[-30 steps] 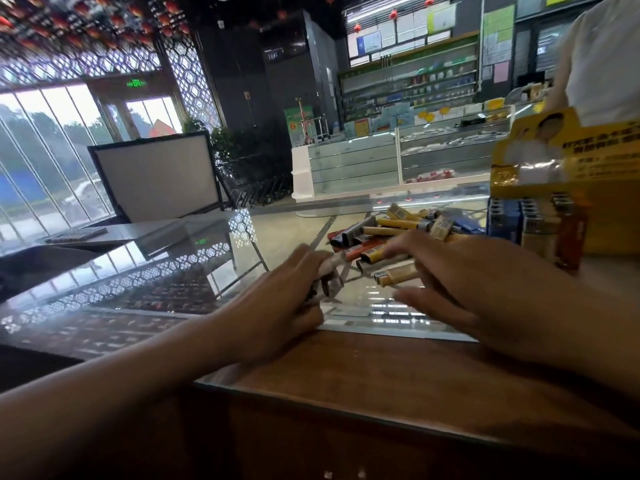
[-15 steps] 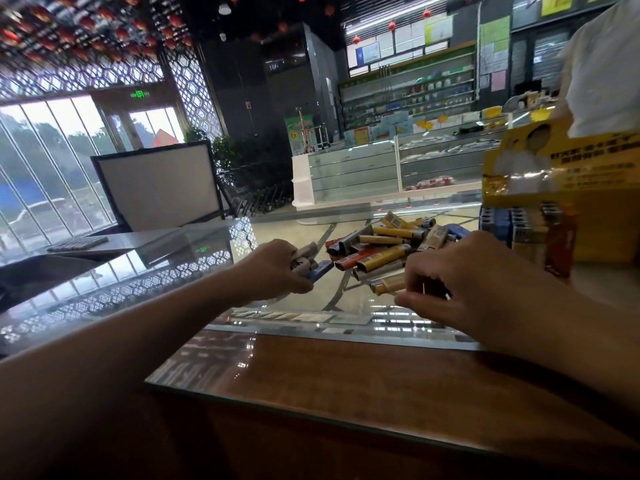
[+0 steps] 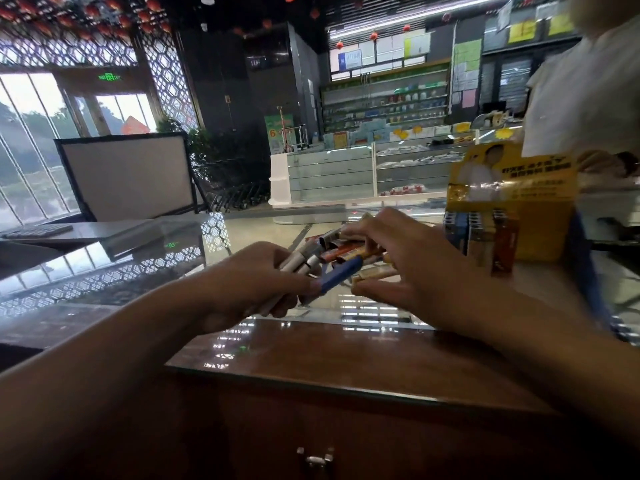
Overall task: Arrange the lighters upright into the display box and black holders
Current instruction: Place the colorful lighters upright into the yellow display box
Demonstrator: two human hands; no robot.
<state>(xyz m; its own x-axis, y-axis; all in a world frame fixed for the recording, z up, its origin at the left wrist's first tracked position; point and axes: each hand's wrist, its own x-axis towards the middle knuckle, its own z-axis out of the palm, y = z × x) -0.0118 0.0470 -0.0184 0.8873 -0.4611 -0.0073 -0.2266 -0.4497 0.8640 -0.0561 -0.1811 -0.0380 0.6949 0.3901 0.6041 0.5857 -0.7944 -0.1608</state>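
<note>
In the middle of the frame, the left hand (image 3: 256, 289) grips a small bundle of lighters, a blue lighter (image 3: 341, 276) among them. Just to its right, the right hand (image 3: 412, 271) spreads its fingers wide over the loose pile of lighters (image 3: 346, 249) on the glass counter (image 3: 214, 244). At the right side stands the yellow display box (image 3: 512, 202), with some lighters upright inside.

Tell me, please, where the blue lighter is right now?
In the head view, the blue lighter is centre frame, held by the left hand, beside the right hand.
</note>
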